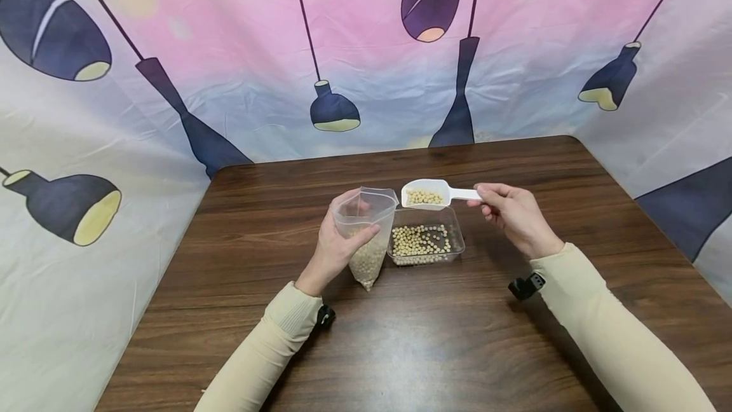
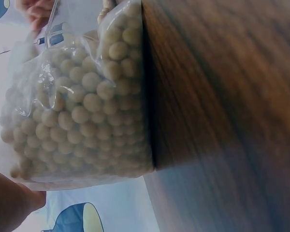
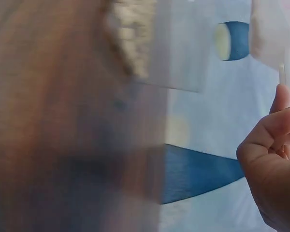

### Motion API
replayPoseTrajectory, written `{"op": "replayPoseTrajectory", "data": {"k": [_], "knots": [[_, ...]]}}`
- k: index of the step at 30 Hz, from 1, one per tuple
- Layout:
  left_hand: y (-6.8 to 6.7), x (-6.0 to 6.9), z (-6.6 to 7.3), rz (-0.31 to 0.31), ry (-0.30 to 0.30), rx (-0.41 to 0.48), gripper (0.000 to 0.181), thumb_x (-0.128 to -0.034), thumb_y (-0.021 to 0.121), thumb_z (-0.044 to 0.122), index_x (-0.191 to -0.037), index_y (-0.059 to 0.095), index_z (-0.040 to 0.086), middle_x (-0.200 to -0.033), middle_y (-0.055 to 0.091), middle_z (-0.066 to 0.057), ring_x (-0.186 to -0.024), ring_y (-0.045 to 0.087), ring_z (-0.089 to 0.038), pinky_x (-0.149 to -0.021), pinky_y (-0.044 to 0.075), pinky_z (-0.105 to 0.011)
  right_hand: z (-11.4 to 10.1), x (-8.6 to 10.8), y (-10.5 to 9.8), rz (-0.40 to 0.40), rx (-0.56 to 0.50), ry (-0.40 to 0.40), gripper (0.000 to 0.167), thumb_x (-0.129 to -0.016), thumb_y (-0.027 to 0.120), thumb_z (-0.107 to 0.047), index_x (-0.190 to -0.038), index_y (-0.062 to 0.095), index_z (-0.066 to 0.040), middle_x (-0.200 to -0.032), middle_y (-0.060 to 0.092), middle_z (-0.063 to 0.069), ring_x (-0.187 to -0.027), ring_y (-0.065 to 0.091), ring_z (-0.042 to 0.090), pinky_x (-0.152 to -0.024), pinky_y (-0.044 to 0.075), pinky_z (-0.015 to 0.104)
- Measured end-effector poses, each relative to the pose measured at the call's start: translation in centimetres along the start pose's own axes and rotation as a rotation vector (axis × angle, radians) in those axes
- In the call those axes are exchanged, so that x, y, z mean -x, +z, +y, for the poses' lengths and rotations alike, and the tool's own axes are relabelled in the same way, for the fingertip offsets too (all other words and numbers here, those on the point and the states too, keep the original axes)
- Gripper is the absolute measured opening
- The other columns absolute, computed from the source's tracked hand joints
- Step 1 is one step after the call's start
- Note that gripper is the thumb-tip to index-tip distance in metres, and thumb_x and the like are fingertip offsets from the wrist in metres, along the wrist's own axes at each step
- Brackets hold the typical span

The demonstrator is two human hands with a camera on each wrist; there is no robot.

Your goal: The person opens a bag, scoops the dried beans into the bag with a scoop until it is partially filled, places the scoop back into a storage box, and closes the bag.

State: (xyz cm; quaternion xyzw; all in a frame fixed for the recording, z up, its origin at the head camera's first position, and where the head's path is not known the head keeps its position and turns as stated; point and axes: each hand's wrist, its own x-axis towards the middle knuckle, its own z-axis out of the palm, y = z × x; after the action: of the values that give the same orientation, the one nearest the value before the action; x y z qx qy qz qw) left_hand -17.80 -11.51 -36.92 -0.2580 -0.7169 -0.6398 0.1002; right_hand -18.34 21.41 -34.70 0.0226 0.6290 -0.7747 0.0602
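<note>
My left hand [image 1: 337, 240] grips a clear plastic bag [image 1: 368, 253] by its upper part, and its mouth stands open. Pale round beans, likely soybeans [image 2: 82, 111], fill the bag's lower part. In my right hand [image 1: 517, 215] is the handle of a white scoop [image 1: 443, 184], pinched between thumb and fingers. The scoop carries a small load of beans [image 1: 424, 197] and hangs level above the back edge of a clear plastic box [image 1: 460, 243]. More beans [image 1: 420, 241] cover much of the box's bottom. The right wrist view shows the scoop's pale underside [image 3: 269, 34].
The box stands on a dark wooden table [image 1: 429, 348], just right of the bag. Behind the table hangs a cloth backdrop [image 1: 251, 94] printed with lamps. A black wrist strap piece [image 1: 526, 286] shows below the right sleeve.
</note>
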Motion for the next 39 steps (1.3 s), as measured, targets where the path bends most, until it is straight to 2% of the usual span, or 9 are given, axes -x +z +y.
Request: {"op": "replayPoseTrajectory", "data": {"k": [5,7,11,17,20,26,32,36,39], "knots": [[0.2,0.0,2.3,-0.007,-0.003,0.008,0.066,-0.0820,0.071,-0.007,-0.139,0.039,-0.007,-0.117,0.053,-0.033,-0.110,0.052,-0.044,-0.085,0.048,-0.028,-2.6,0.6,1.3,-0.012,-0.052,-0.121,0.027,-0.093,0.066,-0.021,-0.113,0.063,-0.003,-0.081,0.073,0.004,-0.062,0.057,0.005,-0.055,0.045,0.017],[0.3,0.0,2.3,-0.005,0.006,0.010,0.066,-0.0813,0.071,-0.008,-0.138,0.038,-0.008,-0.116,0.053,-0.033,-0.110,0.052,-0.045,-0.085,0.048,-0.027,-3.4,0.8,2.0,-0.014,-0.037,-0.195,0.023,-0.093,0.067,-0.019,-0.110,0.067,-0.003,-0.080,0.073,0.006,-0.062,0.057,0.006,-0.056,0.046,0.017],[0.3,0.0,2.3,-0.002,0.008,0.006,0.066,-0.0805,0.071,-0.009,-0.138,0.039,-0.008,-0.116,0.053,-0.034,-0.110,0.052,-0.045,-0.086,0.048,-0.026,-4.8,1.3,3.7,0.000,0.062,-0.326,0.021,-0.092,0.068,-0.018,-0.106,0.069,-0.002,-0.077,0.072,0.007,-0.060,0.057,0.008,-0.057,0.048,0.019],[0.3,0.1,2.4,-0.008,0.005,-0.002,0.066,-0.0811,0.071,-0.009,-0.139,0.038,-0.008,-0.117,0.052,-0.032,-0.110,0.052,-0.044,-0.086,0.047,-0.027,-6.3,2.1,5.8,0.003,0.121,-0.449,0.015,-0.092,0.068,-0.014,-0.103,0.071,-0.003,-0.074,0.072,0.007,-0.059,0.058,0.008,-0.058,0.050,0.019],[0.3,0.1,2.4,-0.011,0.001,-0.001,0.066,-0.0814,0.071,-0.008,-0.139,0.038,-0.009,-0.117,0.053,-0.032,-0.110,0.052,-0.043,-0.087,0.047,-0.027,-6.8,2.5,6.5,0.025,0.200,-0.509,0.014,-0.092,0.068,-0.014,-0.101,0.072,-0.004,-0.073,0.071,0.007,-0.059,0.059,0.009,-0.058,0.050,0.020],[0.3,0.1,2.5,-0.011,-0.027,-0.007,0.066,-0.0825,0.071,-0.006,-0.140,0.038,-0.007,-0.118,0.053,-0.028,-0.108,0.054,-0.035,-0.086,0.049,-0.029,-7.5,2.9,7.3,0.076,0.389,-0.621,0.014,-0.093,0.067,-0.015,-0.101,0.073,-0.005,-0.072,0.069,0.010,-0.060,0.061,0.012,-0.055,0.048,0.021],[0.2,0.2,2.7,-0.008,-0.077,-0.022,0.066,-0.0831,0.072,-0.002,-0.141,0.039,-0.004,-0.124,0.051,-0.024,-0.106,0.054,-0.028,-0.083,0.051,-0.030,-7.8,3.4,7.6,0.094,0.462,-0.697,0.015,-0.093,0.066,-0.013,-0.103,0.072,-0.003,-0.070,0.068,0.006,-0.060,0.060,0.018,-0.055,0.047,0.022],[0.2,0.2,2.7,-0.010,-0.081,-0.022,0.067,-0.0832,0.072,-0.002,-0.141,0.039,-0.003,-0.126,0.050,-0.025,-0.107,0.054,-0.028,-0.083,0.051,-0.031,-8.1,4.0,8.0,0.105,0.514,-0.745,0.015,-0.093,0.066,-0.012,-0.105,0.072,-0.004,-0.070,0.066,0.001,-0.061,0.060,0.019,-0.052,0.043,0.023],[0.2,0.2,2.7,-0.009,-0.079,-0.026,0.067,-0.0829,0.072,-0.002,-0.141,0.039,-0.003,-0.127,0.050,-0.023,-0.107,0.054,-0.027,-0.083,0.051,-0.031,-8.0,4.5,8.3,0.096,0.553,-0.822,0.014,-0.093,0.066,-0.009,-0.105,0.072,-0.005,-0.074,0.066,0.000,-0.062,0.060,0.016,-0.052,0.042,0.022]]}}
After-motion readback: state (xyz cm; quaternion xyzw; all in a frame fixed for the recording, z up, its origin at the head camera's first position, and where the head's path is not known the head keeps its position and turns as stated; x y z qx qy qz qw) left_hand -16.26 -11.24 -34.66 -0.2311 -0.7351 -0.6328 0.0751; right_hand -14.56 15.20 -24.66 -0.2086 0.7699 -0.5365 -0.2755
